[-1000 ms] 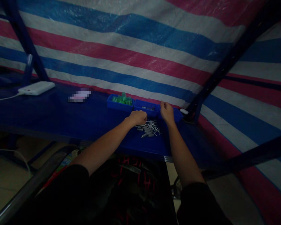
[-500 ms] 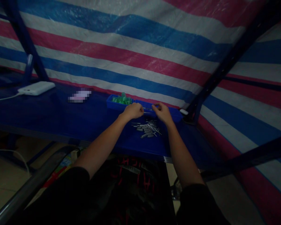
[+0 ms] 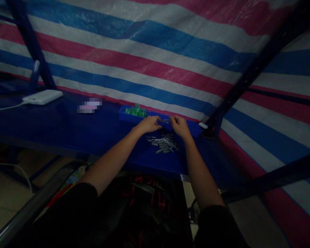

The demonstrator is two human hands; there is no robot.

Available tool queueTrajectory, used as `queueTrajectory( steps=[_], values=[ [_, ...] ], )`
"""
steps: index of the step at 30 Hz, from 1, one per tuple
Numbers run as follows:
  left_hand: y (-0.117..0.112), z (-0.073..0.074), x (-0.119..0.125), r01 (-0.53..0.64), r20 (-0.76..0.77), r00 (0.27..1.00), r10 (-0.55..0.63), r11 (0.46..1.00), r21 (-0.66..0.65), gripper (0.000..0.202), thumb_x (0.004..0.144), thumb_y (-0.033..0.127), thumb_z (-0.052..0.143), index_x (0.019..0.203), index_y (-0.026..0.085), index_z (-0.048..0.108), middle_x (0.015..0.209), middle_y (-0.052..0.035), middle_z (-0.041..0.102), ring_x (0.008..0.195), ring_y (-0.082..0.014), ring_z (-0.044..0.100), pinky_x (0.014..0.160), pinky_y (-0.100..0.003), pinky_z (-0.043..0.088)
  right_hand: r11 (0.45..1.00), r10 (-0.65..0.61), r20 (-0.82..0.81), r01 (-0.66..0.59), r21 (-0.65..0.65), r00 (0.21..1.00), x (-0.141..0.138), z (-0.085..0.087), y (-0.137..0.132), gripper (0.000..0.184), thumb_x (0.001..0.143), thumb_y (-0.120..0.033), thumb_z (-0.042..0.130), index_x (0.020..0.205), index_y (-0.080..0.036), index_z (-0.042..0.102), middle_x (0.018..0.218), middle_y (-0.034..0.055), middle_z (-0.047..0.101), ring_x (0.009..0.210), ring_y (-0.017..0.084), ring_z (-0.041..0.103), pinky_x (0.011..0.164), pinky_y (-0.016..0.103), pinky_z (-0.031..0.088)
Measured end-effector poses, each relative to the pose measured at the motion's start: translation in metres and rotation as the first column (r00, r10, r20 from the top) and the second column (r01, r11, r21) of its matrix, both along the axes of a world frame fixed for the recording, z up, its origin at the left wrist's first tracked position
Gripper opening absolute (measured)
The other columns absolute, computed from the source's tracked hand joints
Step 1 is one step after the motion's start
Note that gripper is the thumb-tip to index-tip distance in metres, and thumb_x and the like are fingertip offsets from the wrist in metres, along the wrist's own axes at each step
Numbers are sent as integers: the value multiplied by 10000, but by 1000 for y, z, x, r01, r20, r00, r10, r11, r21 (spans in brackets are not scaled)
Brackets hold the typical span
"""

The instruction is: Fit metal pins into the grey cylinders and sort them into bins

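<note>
My left hand [image 3: 150, 124] hovers at the front of the blue tray, thumb and forefinger apart, with nothing visible between them. Opposite it, my right hand [image 3: 180, 127] has its fingertips pinched at the tray's edge; what they hold is too small and dark to make out. A few pale thin pieces [image 3: 166, 121] show in the tray between the hands. Just below, a loose pile of thin metal pins and short grey cylinders [image 3: 163, 143] lies on the blue table. Green translucent pieces [image 3: 136, 111] fill the left section of the blue tray [image 3: 124, 117].
A white box-shaped device [image 3: 43, 97] with a cable lies at the far left of the blue table [image 3: 67, 127]. Near it is a blurred pinkish item [image 3: 89, 105]. A small white object [image 3: 203, 125] sits by the right frame post. Striped sheeting [image 3: 144, 62] hangs behind.
The left hand's fingers have parted, and the thin metal pin seen at them no longer shows there. The right hand has shifted slightly right, its fingers closer together.
</note>
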State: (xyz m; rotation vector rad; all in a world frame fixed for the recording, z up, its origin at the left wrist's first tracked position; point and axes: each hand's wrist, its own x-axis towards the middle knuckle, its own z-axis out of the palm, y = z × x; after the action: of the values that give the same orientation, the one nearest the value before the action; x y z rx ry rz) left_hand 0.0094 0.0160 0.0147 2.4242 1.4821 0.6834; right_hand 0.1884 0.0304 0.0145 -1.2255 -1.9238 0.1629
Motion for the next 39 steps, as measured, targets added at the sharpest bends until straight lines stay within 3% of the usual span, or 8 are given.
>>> queueTrajectory(
  steps=[6,10,15,19,23,29,35,39],
  values=[
    [-2,-14,18,221,-304,930,-204,975,23,334,780,181,456,1052,298,609,1060,-21,635,962,-179,585,779,-248,438,850,-503,-261,526,23,824,36,0,11,299,797,-419,399,734,-170,550,690,69,589,659,189,516,654,305,373],
    [0,-17,22,217,-341,921,-190,975,42,236,772,252,496,948,295,647,1027,-22,633,938,-196,585,744,-256,443,793,-607,-240,597,-120,758,51,-9,20,291,744,-424,483,811,-155,572,793,127,612,767,244,545,732,362,387],
    [-1,-15,24,231,-205,956,-209,969,91,164,780,243,507,868,227,644,956,-35,629,876,-178,587,745,-260,439,883,-463,-287,465,-66,838,36,-7,19,389,757,-493,443,876,-150,581,726,70,611,691,201,554,693,328,413],
    [0,-5,26,167,254,948,-194,978,122,142,803,189,496,895,146,595,873,-36,642,793,-119,582,743,-234,446,969,-246,-214,248,-19,945,10,-4,8,431,785,-524,398,883,-152,591,621,19,582,563,157,519,581,267,388],
    [5,4,20,29,680,733,9,999,-45,144,818,191,478,909,104,550,815,-48,639,672,-85,577,660,-221,467,999,-34,-90,34,3,995,-15,-6,-4,376,795,-490,415,826,-168,606,567,-11,544,514,129,471,520,232,335],
    [14,0,9,28,839,533,110,989,-147,124,793,225,500,776,116,555,686,-21,615,582,-78,548,589,-206,447,991,115,-28,-113,65,993,-27,-8,-10,249,800,-369,446,748,-171,587,547,-28,498,508,112,430,511,224,293],
    [16,-3,8,-124,642,761,87,992,13,287,807,320,459,615,132,558,574,-9,579,574,-122,525,572,-232,393,991,94,-85,-84,106,992,-24,-4,-10,259,806,-369,437,703,-171,568,521,-35,463,505,108,394,511,228,279],
    [11,-2,14,-89,495,868,40,993,76,366,852,340,372,601,142,549,550,-2,556,573,-126,507,560,-231,359,992,90,-142,-76,100,986,-21,0,-11,302,805,-394,419,638,-172,535,516,-37,447,508,105,387,508,228,276]
  ],
)
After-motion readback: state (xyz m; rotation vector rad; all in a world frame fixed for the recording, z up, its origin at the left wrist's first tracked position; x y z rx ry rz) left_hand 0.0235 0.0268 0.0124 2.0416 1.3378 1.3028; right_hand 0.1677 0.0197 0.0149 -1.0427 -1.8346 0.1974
